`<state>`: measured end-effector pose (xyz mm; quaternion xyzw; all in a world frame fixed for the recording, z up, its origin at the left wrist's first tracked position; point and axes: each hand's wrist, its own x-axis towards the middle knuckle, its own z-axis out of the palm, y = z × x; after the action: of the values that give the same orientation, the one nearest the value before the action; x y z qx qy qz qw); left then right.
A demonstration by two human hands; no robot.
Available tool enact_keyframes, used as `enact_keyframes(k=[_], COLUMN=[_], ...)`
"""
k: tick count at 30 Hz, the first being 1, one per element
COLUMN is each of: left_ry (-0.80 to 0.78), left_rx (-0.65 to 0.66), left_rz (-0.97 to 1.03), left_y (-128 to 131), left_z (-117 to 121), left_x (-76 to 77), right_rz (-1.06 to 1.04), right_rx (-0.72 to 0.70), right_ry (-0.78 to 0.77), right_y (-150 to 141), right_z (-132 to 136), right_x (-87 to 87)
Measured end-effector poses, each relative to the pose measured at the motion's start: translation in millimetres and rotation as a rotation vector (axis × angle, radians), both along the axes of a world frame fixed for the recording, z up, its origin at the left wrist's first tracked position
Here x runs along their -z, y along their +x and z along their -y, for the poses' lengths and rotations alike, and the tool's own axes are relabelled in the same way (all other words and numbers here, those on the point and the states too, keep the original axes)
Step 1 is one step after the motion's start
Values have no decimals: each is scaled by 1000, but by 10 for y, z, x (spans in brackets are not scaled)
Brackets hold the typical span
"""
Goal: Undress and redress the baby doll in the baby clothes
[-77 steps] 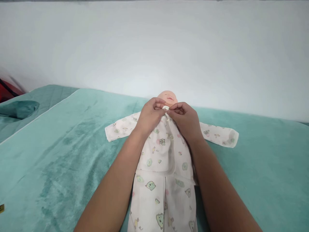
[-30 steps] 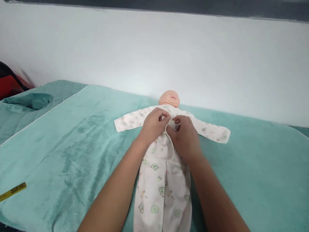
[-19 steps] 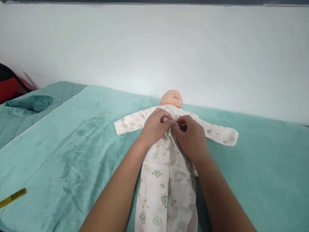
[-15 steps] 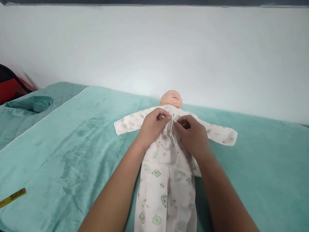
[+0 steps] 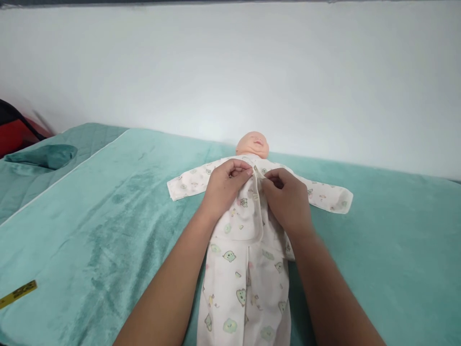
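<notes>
White wall (image 5: pixel 230 72) is met at its foot by a soft green cover (image 5: pixel 118 206), on which a doll (image 5: pixel 252 144) is laid on its back, head towards the wall. Both arms are already covered by the sleeves of a printed shirt (image 5: pixel 239 218), and trousers (image 5: pixel 232 288) are seen below its hem, so the dressing is judged well advanced; only the upper front of the shirt seems left unsettled. Its edge is pinched between thumb and forefinger of the left hand (image 5: pixel 226 185), while cloth on the other side of the opening is apparently gripped by the fingertips of the right hand (image 5: pixel 288 197), though the exact hold is too small to be made out. Between the hands a narrow gap is left. Thin, pale cloth is patterned with small green figures, and the flap is finished with a rounded, bound corner. Velvety creases are shown in the cover, and smooth, rounded plastic is suggested by the doll's head.
</notes>
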<state>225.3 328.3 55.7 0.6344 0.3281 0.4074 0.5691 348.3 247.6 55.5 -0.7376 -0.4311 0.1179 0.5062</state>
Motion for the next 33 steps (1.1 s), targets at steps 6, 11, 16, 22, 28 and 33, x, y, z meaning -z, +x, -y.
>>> enact_keyframes(k=[6, 11, 16, 22, 28, 33], left_ry=[-9, -39, -16, -62, -64, -81], left_rx=[12, 46, 61, 67, 65, 57], left_rz=[-23, -17, -17, 27, 34, 42], left_y=[-4, 7, 21, 26, 26, 27], left_z=[16, 50, 52, 22, 18, 33], left_x=[-22, -51, -48, -25, -21, -26], right_rz=[-462, -504, -553, -509, -424, -422], right_rx=[-71, -138, -181, -157, -150, -136], right_ry=[155, 158, 175, 199, 182, 205], right_y=[36, 49, 89, 72, 41, 44], right_z=[-8, -16, -34, -29, -13, -21], right_x=[42, 60, 115, 107, 83, 106])
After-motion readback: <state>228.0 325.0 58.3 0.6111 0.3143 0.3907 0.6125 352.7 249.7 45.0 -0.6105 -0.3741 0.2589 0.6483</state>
